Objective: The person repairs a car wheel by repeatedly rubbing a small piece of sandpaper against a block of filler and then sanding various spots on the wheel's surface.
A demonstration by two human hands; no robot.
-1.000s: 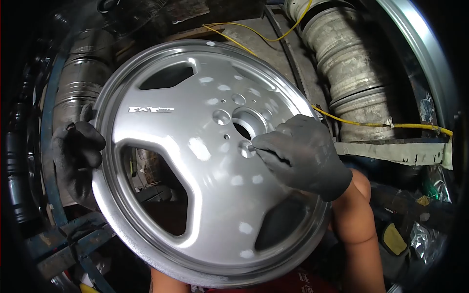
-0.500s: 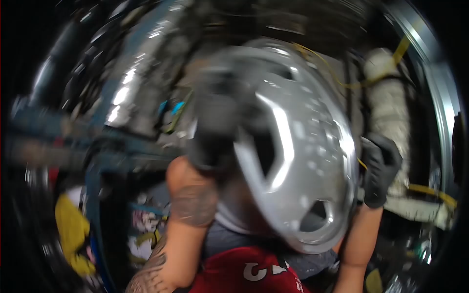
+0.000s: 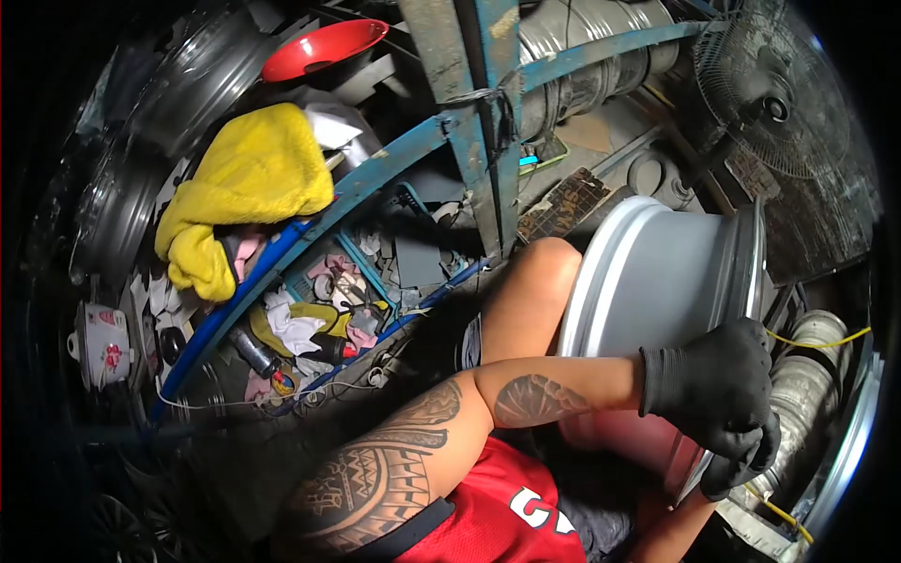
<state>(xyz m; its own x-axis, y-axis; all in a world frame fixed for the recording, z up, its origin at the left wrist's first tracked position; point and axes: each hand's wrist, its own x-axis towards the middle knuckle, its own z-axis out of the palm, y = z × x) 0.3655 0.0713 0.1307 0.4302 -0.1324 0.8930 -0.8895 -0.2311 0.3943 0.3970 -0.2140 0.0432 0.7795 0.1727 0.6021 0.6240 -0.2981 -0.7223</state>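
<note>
A silver car wheel rim (image 3: 662, 272) stands on edge against my lap, its grey barrel facing me and its wheel face turned to the right. Both my hands wear dark gloves and meet at the wheel's right edge. My left hand (image 3: 715, 387) reaches across the barrel with its fingers curled closed. Just below, my right hand (image 3: 730, 472) is partly covered by the left, its visible fingers bent. Whatever lies between the fingers is hidden.
A blue metal frame (image 3: 394, 155) crosses the left side, with a yellow towel (image 3: 263, 159) over it. Beyond lie a teal crate (image 3: 380, 272) with rags, a red bowl (image 3: 324, 49) and other wheels (image 3: 192, 80). A dusty fan (image 3: 774, 108) stands at upper right.
My view has swung left. The wheel has turned from showing its face to showing its barrel. My left hand has moved from the wheel's left side across to my right hand.
</note>
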